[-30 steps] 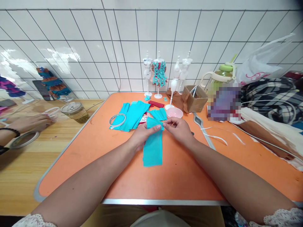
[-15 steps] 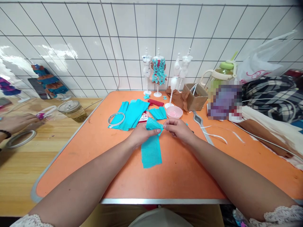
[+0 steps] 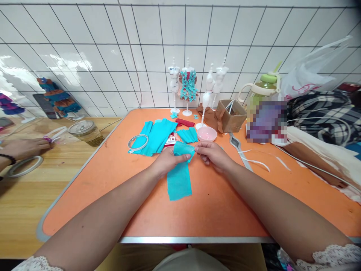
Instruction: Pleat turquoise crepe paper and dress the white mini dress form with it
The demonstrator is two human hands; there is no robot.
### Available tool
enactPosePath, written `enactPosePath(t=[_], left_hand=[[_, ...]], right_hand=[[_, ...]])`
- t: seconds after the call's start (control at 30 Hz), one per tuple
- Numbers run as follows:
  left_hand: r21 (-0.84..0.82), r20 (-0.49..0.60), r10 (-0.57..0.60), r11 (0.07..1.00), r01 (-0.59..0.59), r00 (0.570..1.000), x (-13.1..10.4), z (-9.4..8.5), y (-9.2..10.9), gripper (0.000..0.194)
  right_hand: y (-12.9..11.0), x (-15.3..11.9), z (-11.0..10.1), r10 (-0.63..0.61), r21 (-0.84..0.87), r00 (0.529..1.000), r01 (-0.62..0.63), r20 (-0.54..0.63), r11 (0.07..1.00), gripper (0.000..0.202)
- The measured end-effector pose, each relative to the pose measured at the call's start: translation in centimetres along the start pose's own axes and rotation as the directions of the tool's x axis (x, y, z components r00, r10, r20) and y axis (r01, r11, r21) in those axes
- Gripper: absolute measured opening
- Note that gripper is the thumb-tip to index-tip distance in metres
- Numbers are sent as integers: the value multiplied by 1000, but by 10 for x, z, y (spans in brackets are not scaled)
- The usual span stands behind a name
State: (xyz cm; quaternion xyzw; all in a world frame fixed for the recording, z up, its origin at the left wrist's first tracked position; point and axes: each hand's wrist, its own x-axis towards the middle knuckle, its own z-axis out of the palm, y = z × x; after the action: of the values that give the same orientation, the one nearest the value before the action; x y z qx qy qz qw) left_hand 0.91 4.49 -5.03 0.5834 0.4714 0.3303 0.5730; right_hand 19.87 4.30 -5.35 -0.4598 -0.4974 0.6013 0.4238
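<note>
A strip of turquoise crepe paper point(image 3: 179, 182) hangs from my left hand point(image 3: 169, 160), its lower end over the orange table. The left thumb lies across its folded upper part and the fingers are behind it. My right hand point(image 3: 210, 152) pinches the upper right corner of the same strip between thumb and forefinger. Just beyond my hands lie more turquoise crepe pieces point(image 3: 162, 133), a smaller folded turquoise piece point(image 3: 188, 135) and a red-and-white box point(image 3: 170, 141), partly covered. A roll of white tape point(image 3: 138, 142) rests on the larger turquoise pieces.
Behind stand small white mannequins point(image 3: 174, 81), one dressed in turquoise bows point(image 3: 188, 84). A pink bowl point(image 3: 207, 134), cardboard box point(image 3: 231, 116) and green-lidded bottle point(image 3: 266, 84) are to the right. At left, another person's hand point(image 3: 26, 148) is near a glass jar point(image 3: 86, 131) and tape roll point(image 3: 25, 166).
My hands keep their grip on the turquoise strip almost in place. The other person's hand at left has shifted slightly. The view has moved a little.
</note>
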Motion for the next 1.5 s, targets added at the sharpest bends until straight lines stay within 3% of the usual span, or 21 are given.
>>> enactPosePath(t=[0.17, 0.3, 0.37, 0.43, 0.5, 0.57, 0.67, 0.77, 0.87, 0.93, 1.0, 1.1, 1.23, 1.37, 1.5], left_hand=[[-55, 36, 8, 998, -6, 999, 1, 0, -2, 43], [-48, 61, -8, 999, 11, 998, 0, 0, -2, 50], [43, 52, -2, 999, -1, 999, 0, -2, 0, 52], [277, -35, 110, 956, -96, 993, -1, -6, 4, 50], [591, -89, 341, 774, -226, 936, -1, -12, 8, 41], [781, 54, 491, 522, -343, 869, -2, -16, 11, 25], [835, 329, 426, 284, -470, 843, 0, -16, 9, 19], [871, 368, 347, 195, -450, 863, 2, -11, 2, 21], [898, 334, 307, 183, -400, 891, 2, -10, -1, 24], [916, 294, 290, 188, -355, 911, 2, -11, 0, 25], [928, 253, 279, 201, -314, 926, 1, -12, 1, 25], [931, 224, 281, 221, -290, 933, 1, -13, 1, 25], [927, 206, 283, 250, -279, 937, 2, -13, -1, 25], [911, 206, 293, 290, -292, 934, 4, -15, -2, 26], [903, 249, 299, 273, -332, 921, 6, -16, -4, 24]], right_hand=[[1, 1, -2, 51, 65, 996, -56, 74, 996, 32], [4, 3, -4, 78, -34, 995, -76, 57, 997, 30], [6, 5, -7, 78, -93, 996, -74, 40, 993, 27], [6, 7, -11, 120, -223, 991, -106, 51, 969, 23], [5, 9, -16, 147, -425, 988, -113, 48, 898, 19], [5, 9, -18, 135, -595, 990, -79, 50, 800, 16], [7, 10, -18, 61, -685, 996, 5, 72, 729, 15], [10, 12, -19, -2, -624, 1000, 15, 21, 781, 29], [8, 14, -23, -93, -516, 986, 9, -136, 857, 34], [5, 13, -25, -238, -574, 953, 90, -187, 814, 25], [2, 10, -23, -316, -710, 946, 173, -74, 683, 18], [2, 4, -16, -240, -841, 962, 233, 127, 488, 14], [8, 2, -8, -211, -911, 958, 256, 194, 324, 15], [13, 5, -9, -210, -933, 956, 256, 205, 254, 18], [14, 6, -11, -205, -927, 960, 244, 190, 286, 16]])
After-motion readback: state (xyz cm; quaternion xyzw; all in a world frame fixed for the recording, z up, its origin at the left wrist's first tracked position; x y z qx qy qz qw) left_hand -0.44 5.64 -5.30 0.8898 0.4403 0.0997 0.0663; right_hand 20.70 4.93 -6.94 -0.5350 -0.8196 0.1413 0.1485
